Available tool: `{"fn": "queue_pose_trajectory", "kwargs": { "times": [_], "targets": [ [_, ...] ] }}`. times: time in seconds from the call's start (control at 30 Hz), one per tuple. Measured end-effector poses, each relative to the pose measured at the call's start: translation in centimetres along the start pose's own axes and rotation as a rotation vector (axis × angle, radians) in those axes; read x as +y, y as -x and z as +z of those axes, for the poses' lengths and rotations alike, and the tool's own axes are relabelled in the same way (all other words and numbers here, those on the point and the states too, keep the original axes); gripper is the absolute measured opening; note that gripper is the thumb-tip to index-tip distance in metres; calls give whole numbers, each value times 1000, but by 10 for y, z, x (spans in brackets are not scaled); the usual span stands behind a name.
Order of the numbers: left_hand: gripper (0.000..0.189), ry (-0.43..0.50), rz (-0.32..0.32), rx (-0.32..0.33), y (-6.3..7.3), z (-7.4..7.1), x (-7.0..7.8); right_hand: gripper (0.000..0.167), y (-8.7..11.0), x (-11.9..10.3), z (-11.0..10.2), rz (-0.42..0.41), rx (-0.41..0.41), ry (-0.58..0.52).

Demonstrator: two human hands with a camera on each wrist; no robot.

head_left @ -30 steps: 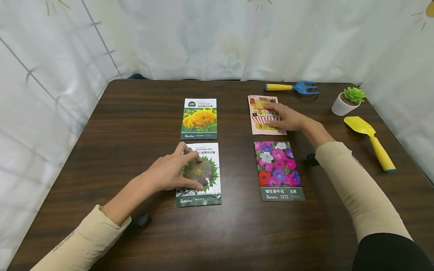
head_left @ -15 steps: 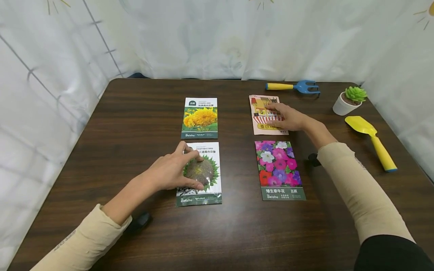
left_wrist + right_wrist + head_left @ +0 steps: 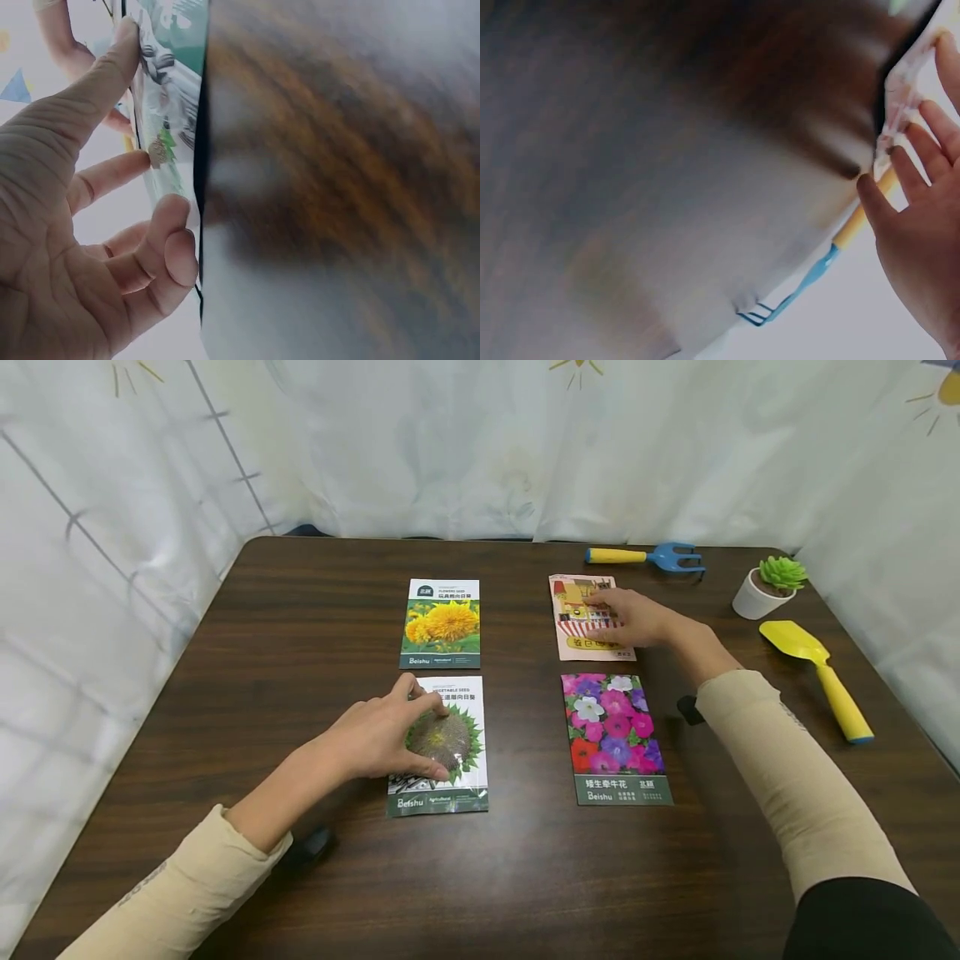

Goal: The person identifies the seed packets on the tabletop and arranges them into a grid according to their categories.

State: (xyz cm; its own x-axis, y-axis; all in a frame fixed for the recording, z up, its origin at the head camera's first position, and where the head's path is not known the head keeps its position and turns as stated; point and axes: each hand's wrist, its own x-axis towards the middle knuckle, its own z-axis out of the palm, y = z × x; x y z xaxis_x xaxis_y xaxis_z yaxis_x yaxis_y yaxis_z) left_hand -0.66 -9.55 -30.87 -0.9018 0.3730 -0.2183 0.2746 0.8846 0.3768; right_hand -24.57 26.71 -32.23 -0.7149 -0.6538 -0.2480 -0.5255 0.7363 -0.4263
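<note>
My left hand rests on a seed packet with a sunflower head, thumb and index fingertip touching its face well apart. In the left wrist view that hand's other fingers bend loosely near the packet's edge. My right hand lies with spread fingers on a pink seed packet with a striped awning, covering its right part. In the right wrist view its fingertips touch this packet. Behind the sunflower-head packet lies a yellow-flower seed packet. Before the pink one lies a petunia-like flower seed packet.
A small fork with blue tines lies at the table's back edge. On the right stand a potted succulent and, lying before it, a yellow trowel. The table is dark wood, with white curtains behind.
</note>
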Motion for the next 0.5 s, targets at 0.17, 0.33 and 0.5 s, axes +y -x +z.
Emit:
{"fn": "queue_pose_trajectory", "kwargs": {
  "times": [0.17, 0.33, 0.5],
  "targets": [
    [82, -5, -13, 3, -1, -3, 2, 64, -2, -6, -4, -3, 21, -25],
    [91, 19, -30, 13, -2, -5, 6, 66, 3, -9, -7, 29, 49, -87],
    [89, 8, -29, 54, -1, -9, 9, 68, 14, -15, -10, 31, 65, -111]
  ]
}}
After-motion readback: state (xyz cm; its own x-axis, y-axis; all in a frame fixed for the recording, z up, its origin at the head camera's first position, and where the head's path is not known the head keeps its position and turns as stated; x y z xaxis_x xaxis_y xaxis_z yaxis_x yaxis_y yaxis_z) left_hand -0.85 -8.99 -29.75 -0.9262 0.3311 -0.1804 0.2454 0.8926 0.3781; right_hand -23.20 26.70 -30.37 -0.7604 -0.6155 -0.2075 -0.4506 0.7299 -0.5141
